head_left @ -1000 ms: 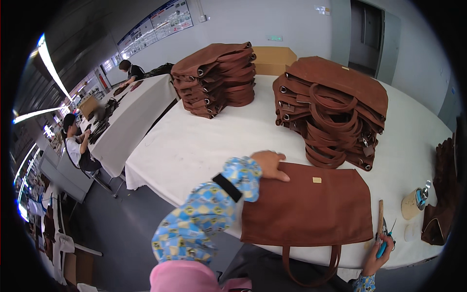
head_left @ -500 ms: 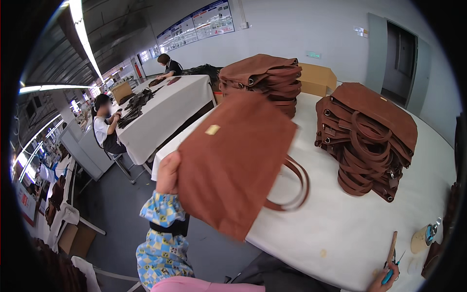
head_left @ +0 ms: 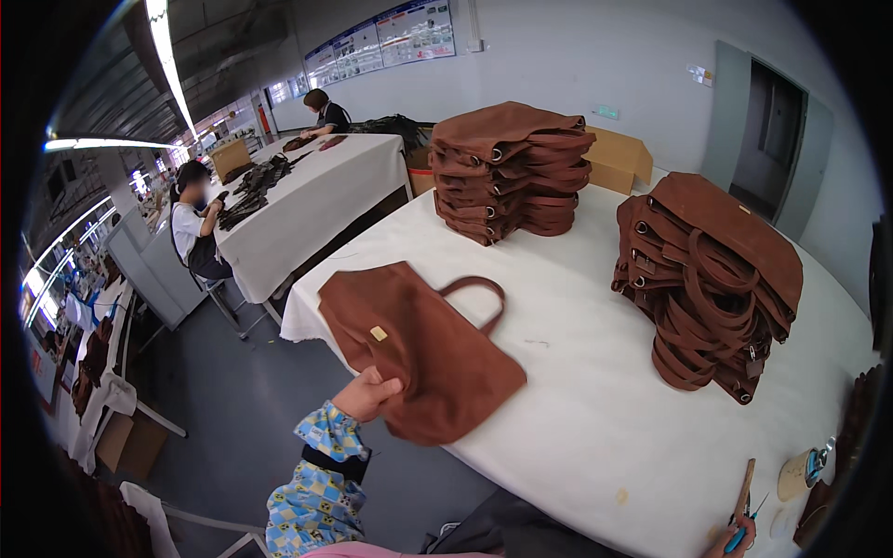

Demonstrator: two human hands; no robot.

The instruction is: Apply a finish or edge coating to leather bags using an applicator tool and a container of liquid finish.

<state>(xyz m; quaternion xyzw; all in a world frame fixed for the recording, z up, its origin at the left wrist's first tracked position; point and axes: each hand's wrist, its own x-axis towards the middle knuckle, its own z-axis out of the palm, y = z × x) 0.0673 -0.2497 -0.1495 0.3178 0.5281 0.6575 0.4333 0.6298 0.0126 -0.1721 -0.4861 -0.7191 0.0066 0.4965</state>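
A brown handbag [head_left: 456, 363] with a small gold plate and a looped handle lies tilted over the near left edge of the white table. My left hand [head_left: 367, 394], in a blue checked sleeve cover, is closed on the bag's near edge, fingers bunching the material. At the lower right, my right hand [head_left: 733, 544] shows only in part, closed round a blue-handled tool [head_left: 741, 538] with a thin pointed end. A narrow brown stick [head_left: 745, 488] rises beside that tool; whether the same hand grips it, I cannot tell.
Stacked brown handbags [head_left: 507, 163] stand at the table's back, with another pile [head_left: 716, 270] to the right. A cardboard box [head_left: 619, 158] sits behind them. Near my right hand is a tan container [head_left: 796, 474] with tools. Two people work at another white-covered table [head_left: 321, 200].
The handbag has come down from in front of the far stack onto the table's near left edge, and its handle has swung toward the far side. My left hand has moved lower and right, still gripping it.
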